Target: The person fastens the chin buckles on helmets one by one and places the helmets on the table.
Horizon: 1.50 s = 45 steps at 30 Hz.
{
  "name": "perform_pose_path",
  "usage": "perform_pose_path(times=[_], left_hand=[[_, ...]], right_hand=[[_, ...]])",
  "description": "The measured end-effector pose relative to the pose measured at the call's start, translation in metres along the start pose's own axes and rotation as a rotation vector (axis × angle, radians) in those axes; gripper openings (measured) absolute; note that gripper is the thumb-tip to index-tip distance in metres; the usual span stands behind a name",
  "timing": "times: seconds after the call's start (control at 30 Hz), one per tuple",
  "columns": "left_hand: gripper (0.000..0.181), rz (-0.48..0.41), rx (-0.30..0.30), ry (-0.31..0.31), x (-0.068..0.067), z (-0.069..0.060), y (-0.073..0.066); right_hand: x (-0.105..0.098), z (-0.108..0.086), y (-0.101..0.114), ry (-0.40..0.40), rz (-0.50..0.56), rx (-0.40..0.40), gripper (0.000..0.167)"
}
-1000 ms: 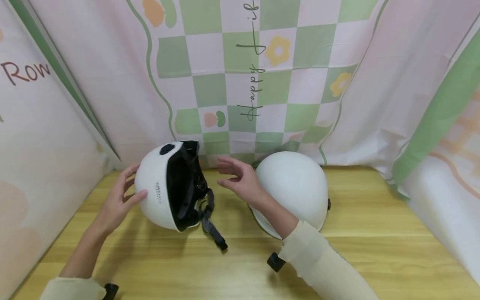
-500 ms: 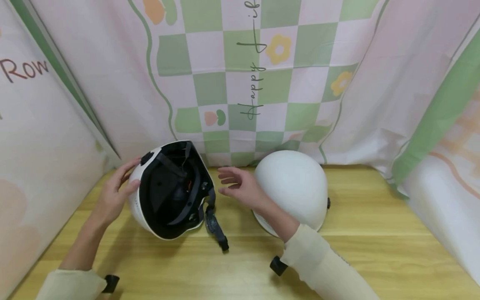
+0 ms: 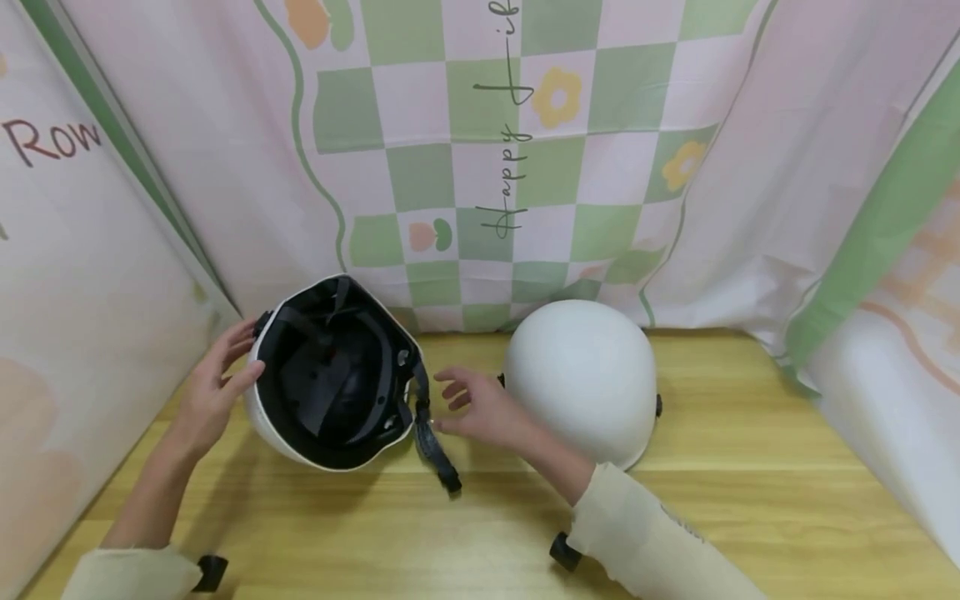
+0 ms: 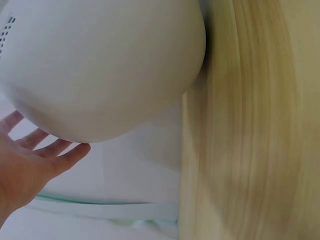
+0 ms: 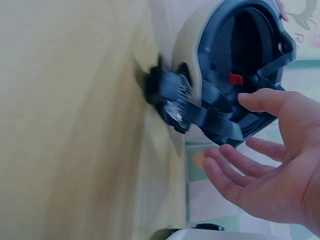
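- At the back, a printed curtain with green checks (image 3: 405, 108), hanging behind the working area.
- Wooden tabletop (image 3: 712, 525), bearing both helmets.
- Upright helmet (image 3: 581, 367), white, dome uppermost, on the person's right. No fingers rest on it; as far as can be judged, it has no part in the present handling.
- Tilted helmet (image 3: 326, 375), white with a black lining, on the person's left. It lies on its side, seemingly borne by the tabletop, its hollow facing the wearer of the head camera. Judged from its pose, the turning that exposes the inside is done.
- Left hand (image 3: 206, 396), at the outer shell of the tilted helmet. Fingers spread wide and touching the shell, steadying it rather than wrapping round it.
- Right hand (image 3: 483, 408), between the helmets. Fingers loosely parted, holding nothing; whether the thumb touches the strap cannot be told.
- Strap (image 3: 429, 446), dark, trailing from the tilted helmet towards the tabletop. No grip on it is yet made; whether its buckle is fastened is unclear. Any work on the strap seems left to do.
- Red tab (image 5: 235, 79), inside the tilted helmet, untouched.
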<state>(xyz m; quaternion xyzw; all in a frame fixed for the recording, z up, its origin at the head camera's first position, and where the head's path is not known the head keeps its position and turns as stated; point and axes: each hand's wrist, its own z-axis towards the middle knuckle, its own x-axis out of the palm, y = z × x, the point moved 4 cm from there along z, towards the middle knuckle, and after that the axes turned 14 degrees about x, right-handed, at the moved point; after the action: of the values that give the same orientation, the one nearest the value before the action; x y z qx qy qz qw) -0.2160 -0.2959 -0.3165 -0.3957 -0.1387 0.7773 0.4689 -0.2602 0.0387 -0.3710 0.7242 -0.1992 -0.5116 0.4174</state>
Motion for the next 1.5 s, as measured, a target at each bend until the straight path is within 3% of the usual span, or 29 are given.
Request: perform_pose_path(times=[0.13,0.33,0.67,0.9,1.1,1.17,1.3,1.5], left_hand=[[0.052,-0.025,-0.011,-0.016,-0.002,-0.002,0.005],[0.05,-0.061,0.002,-0.032,-0.003,-0.004,0.009],[0.047,-0.143,-0.028,-0.053,-0.003,-0.011,0.016],[0.048,-0.214,-0.001,-0.075,-0.003,-0.013,0.015],[0.052,-0.377,-0.043,-0.073,-0.003,-0.016,0.02],[0.055,-0.388,-0.059,-0.07,-0.004,-0.018,0.022],[0.061,-0.418,-0.086,-0.056,-0.005,-0.023,0.028],[0.069,-0.457,-0.111,0.018,0.0,-0.03,0.033]], right_hand=[[0.01,-0.004,-0.005,0.018,-0.115,0.048,0.074],[0.023,-0.005,-0.011,0.0,-0.273,0.029,0.082],[0.028,-0.005,-0.011,-0.025,-0.339,0.014,0.075],[0.02,-0.012,-0.005,-0.064,-0.301,0.008,0.068],[0.003,-0.019,0.009,-0.179,-0.25,-0.052,0.059],[-0.003,-0.021,0.014,-0.235,-0.23,-0.075,0.054],[-0.015,-0.025,0.024,-0.332,-0.182,-0.152,0.045],[-0.031,-0.03,0.037,-0.4,-0.032,-0.332,0.041]])
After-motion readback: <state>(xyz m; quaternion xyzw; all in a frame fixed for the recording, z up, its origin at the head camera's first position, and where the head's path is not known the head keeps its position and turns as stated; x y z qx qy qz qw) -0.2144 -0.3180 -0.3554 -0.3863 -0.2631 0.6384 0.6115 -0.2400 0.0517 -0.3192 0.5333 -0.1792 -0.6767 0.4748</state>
